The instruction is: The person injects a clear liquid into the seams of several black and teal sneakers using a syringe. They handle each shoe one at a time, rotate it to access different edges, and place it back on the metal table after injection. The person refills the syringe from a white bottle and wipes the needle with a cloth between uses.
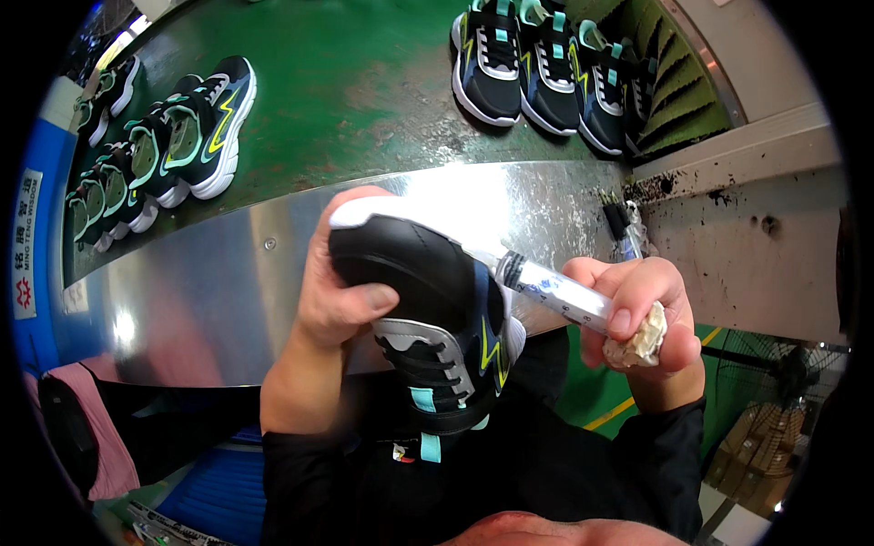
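My left hand (330, 296) is closed around the toe end of a black sneaker (401, 268), thumb on the upper. The shoe has a white sole, a grey lace panel, a yellow zigzag and mint tabs; its toe points away from me and its heel towards me. In my right hand (669, 291) is a clear syringe (564, 296), with printed marks on its barrel. The syringe's tip end meets the sneaker's side near the sole edge; whether it touches cannot be made out. A crumpled whitish lump (645, 338) sits in the same hand, against the syringe's rear end.
Several matching sneakers (214, 127) line the green worktop's left side. More sneakers (492, 64) stand at the far right beside a green slotted rack (678, 86). A metal strip (209, 291) edges the bench. Dark pens (619, 221) lie by the right wall; a fan (787, 364) stands below.
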Demonstrator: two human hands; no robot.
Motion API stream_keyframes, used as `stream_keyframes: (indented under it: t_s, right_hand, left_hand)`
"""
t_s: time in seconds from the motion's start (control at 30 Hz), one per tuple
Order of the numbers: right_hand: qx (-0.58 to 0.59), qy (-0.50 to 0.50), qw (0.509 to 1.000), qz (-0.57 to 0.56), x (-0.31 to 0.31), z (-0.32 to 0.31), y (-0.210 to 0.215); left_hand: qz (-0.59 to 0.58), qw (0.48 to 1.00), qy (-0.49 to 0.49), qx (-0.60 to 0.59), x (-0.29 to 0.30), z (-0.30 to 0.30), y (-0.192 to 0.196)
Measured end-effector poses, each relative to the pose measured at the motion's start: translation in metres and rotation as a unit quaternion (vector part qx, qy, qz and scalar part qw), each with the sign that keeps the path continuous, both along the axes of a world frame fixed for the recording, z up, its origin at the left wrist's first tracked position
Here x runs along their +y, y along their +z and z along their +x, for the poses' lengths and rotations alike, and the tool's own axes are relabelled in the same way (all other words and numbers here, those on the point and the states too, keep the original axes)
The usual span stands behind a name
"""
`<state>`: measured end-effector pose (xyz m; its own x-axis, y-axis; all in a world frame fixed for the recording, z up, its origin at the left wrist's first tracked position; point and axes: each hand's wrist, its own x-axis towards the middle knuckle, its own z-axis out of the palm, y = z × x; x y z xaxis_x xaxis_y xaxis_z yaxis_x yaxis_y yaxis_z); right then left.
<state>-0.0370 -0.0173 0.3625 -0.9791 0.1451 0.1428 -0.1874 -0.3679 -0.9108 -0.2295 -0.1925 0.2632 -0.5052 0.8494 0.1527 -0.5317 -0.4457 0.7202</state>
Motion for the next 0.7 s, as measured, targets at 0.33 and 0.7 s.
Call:
stream_keyframes:
  t_s: [0.33, 0.7]
  right_hand:
    - [0.003, -0.003, 0.998, -0.059, 0.006, 0.02, -0.036]
    - [0.016, -0.002, 0.998, -0.056, 0.01, 0.029, -0.061]
  left_hand:
    - [-0.015, 0.995, -0.006, -0.101, 0.014, 0.005, -0.004]
    - [-0.02, 0.988, 0.015, -0.15, 0.01, -0.001, -0.014]
